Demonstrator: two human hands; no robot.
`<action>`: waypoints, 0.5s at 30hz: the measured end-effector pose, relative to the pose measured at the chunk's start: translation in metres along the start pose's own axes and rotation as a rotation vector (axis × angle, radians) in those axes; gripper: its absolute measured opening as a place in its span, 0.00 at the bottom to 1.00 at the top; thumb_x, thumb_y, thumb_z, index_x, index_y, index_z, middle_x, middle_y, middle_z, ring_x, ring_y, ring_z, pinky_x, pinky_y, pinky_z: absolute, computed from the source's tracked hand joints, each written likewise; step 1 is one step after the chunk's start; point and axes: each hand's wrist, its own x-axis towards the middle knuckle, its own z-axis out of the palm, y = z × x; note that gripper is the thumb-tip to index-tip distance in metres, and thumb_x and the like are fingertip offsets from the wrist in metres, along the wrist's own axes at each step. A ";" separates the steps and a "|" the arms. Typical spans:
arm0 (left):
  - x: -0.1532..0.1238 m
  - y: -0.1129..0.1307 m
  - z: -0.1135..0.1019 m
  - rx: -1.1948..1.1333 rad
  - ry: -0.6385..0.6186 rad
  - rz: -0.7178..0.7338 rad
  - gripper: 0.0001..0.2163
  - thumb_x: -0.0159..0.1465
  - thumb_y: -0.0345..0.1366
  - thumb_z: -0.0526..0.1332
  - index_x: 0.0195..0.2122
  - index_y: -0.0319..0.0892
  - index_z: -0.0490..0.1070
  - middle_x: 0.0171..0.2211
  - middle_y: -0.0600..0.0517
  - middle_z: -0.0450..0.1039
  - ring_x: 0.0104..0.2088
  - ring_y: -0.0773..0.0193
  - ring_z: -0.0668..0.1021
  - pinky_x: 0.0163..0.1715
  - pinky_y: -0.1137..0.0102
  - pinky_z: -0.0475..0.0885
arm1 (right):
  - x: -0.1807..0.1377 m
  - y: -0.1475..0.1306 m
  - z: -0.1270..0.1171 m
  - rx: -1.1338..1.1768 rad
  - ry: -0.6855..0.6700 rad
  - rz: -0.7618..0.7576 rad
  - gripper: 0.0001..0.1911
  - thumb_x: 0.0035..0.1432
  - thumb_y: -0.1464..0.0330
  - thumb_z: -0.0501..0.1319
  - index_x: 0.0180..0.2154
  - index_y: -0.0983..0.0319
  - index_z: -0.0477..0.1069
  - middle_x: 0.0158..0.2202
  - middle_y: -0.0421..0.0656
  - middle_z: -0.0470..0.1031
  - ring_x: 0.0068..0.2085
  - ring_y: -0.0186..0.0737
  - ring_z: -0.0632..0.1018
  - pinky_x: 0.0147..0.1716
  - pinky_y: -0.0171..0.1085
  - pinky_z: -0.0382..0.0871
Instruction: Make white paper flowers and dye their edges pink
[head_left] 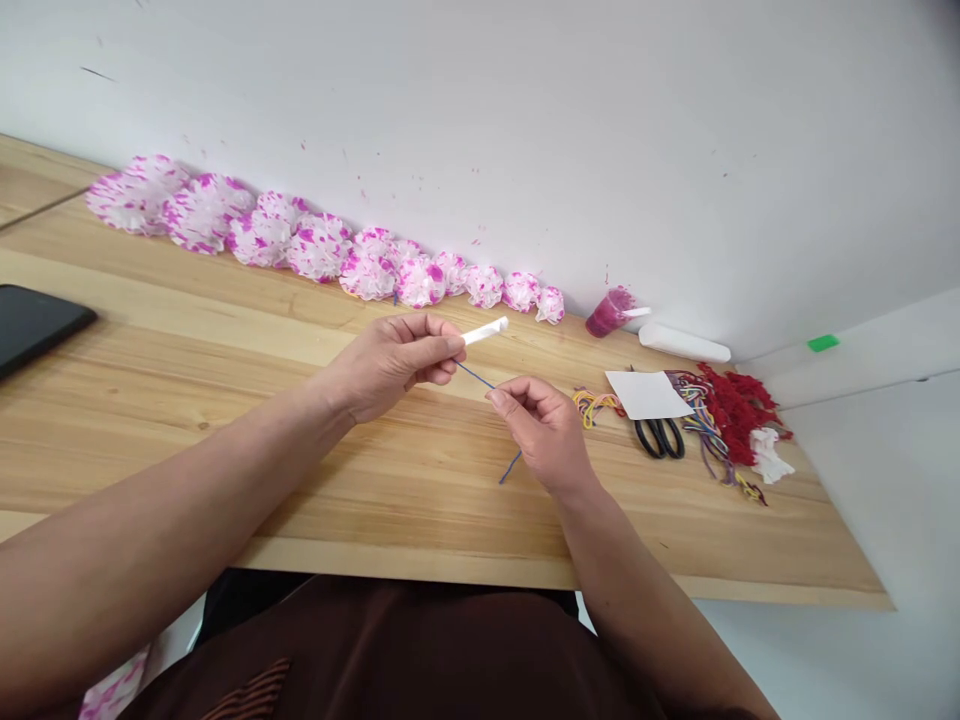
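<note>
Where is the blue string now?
At the centre of the head view, the blue string runs from left hand to right hand, over the table.

Loads of bare table [427, 490] between the forearms, so the left hand [397, 362] could drop straight back toward the body. Off to its left it's open wood as far as the black phone [41, 325]. Beyond it, though, paper flowers [319, 247] block the way, wall right behind. Between the hands there's blue string [474, 374] strung across, plus a white paper roll [484, 332] poking out. Right of the right hand [546, 432]: yarn [589, 404], scissors [660, 440] and card [647, 395], pretty crowded.
</note>
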 end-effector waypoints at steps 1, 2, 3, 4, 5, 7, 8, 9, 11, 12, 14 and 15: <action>0.001 0.000 -0.002 0.003 0.025 0.029 0.12 0.53 0.39 0.77 0.30 0.39 0.77 0.28 0.53 0.76 0.27 0.73 0.75 0.28 0.77 0.72 | -0.001 0.000 -0.001 -0.035 0.008 -0.025 0.15 0.58 0.55 0.69 0.29 0.59 0.74 0.21 0.35 0.64 0.23 0.31 0.60 0.22 0.34 0.54; 0.001 0.001 -0.003 0.009 0.053 0.059 0.12 0.54 0.40 0.77 0.30 0.39 0.77 0.28 0.54 0.76 0.28 0.72 0.75 0.28 0.77 0.72 | -0.001 0.000 -0.002 -0.068 0.011 -0.045 0.14 0.59 0.56 0.68 0.29 0.59 0.74 0.21 0.35 0.64 0.24 0.32 0.61 0.22 0.34 0.54; 0.001 0.001 -0.004 0.016 0.080 0.085 0.12 0.54 0.40 0.77 0.30 0.40 0.77 0.29 0.54 0.75 0.29 0.72 0.75 0.28 0.77 0.72 | -0.002 0.001 -0.003 -0.097 0.010 -0.060 0.13 0.60 0.57 0.68 0.29 0.58 0.74 0.22 0.36 0.65 0.24 0.32 0.61 0.23 0.35 0.55; 0.001 0.001 -0.004 0.025 0.099 0.101 0.12 0.54 0.40 0.77 0.30 0.40 0.77 0.29 0.54 0.75 0.31 0.70 0.76 0.28 0.77 0.72 | -0.004 0.001 -0.002 -0.122 0.005 -0.069 0.12 0.61 0.58 0.67 0.29 0.58 0.74 0.22 0.36 0.65 0.24 0.32 0.62 0.23 0.35 0.55; 0.001 0.001 -0.003 0.035 0.107 0.106 0.12 0.54 0.40 0.77 0.30 0.40 0.77 0.30 0.53 0.76 0.34 0.69 0.78 0.29 0.78 0.72 | -0.005 0.001 -0.002 -0.144 -0.002 -0.076 0.12 0.61 0.59 0.66 0.29 0.58 0.74 0.22 0.36 0.65 0.24 0.32 0.62 0.23 0.35 0.55; -0.001 -0.002 0.000 0.060 0.083 0.079 0.12 0.55 0.41 0.76 0.32 0.40 0.78 0.33 0.52 0.78 0.39 0.66 0.80 0.30 0.77 0.74 | -0.007 0.000 0.000 -0.180 -0.017 -0.089 0.11 0.62 0.60 0.66 0.30 0.58 0.74 0.22 0.36 0.65 0.24 0.32 0.63 0.23 0.35 0.56; -0.002 -0.004 0.002 0.073 0.056 0.053 0.13 0.55 0.41 0.76 0.32 0.40 0.78 0.35 0.51 0.79 0.41 0.64 0.81 0.31 0.77 0.75 | -0.008 -0.001 0.002 -0.194 -0.024 -0.099 0.11 0.62 0.61 0.65 0.30 0.58 0.74 0.22 0.36 0.65 0.23 0.32 0.63 0.23 0.35 0.56; -0.003 -0.007 0.005 0.083 0.027 0.026 0.13 0.55 0.41 0.77 0.33 0.39 0.77 0.36 0.50 0.80 0.41 0.64 0.81 0.32 0.76 0.76 | -0.008 -0.001 0.003 -0.205 -0.027 -0.108 0.10 0.63 0.61 0.65 0.30 0.58 0.74 0.22 0.35 0.65 0.23 0.32 0.62 0.23 0.35 0.56; -0.005 -0.014 0.009 0.103 -0.032 -0.027 0.15 0.54 0.42 0.77 0.33 0.39 0.77 0.36 0.49 0.82 0.39 0.64 0.82 0.34 0.74 0.77 | -0.009 -0.003 0.005 -0.218 -0.031 -0.123 0.09 0.62 0.62 0.65 0.30 0.58 0.74 0.22 0.36 0.66 0.23 0.32 0.63 0.23 0.35 0.56; -0.005 -0.017 0.010 0.112 -0.055 -0.050 0.16 0.54 0.43 0.77 0.34 0.39 0.76 0.35 0.49 0.83 0.37 0.64 0.82 0.36 0.73 0.78 | -0.009 -0.003 0.006 -0.220 -0.029 -0.128 0.09 0.62 0.62 0.65 0.31 0.58 0.75 0.22 0.36 0.67 0.23 0.32 0.63 0.24 0.35 0.57; -0.006 -0.020 0.012 0.173 -0.096 -0.067 0.15 0.55 0.43 0.76 0.34 0.39 0.75 0.32 0.50 0.82 0.33 0.66 0.82 0.36 0.72 0.77 | -0.008 -0.002 0.006 -0.211 -0.012 -0.128 0.08 0.61 0.62 0.66 0.31 0.58 0.76 0.24 0.37 0.71 0.24 0.33 0.66 0.25 0.35 0.60; -0.006 -0.021 0.012 0.233 -0.106 -0.052 0.15 0.56 0.43 0.75 0.34 0.39 0.75 0.30 0.50 0.81 0.31 0.66 0.81 0.35 0.72 0.76 | -0.008 -0.001 0.006 -0.202 -0.001 -0.125 0.08 0.61 0.62 0.66 0.32 0.58 0.76 0.25 0.38 0.73 0.25 0.34 0.68 0.25 0.35 0.61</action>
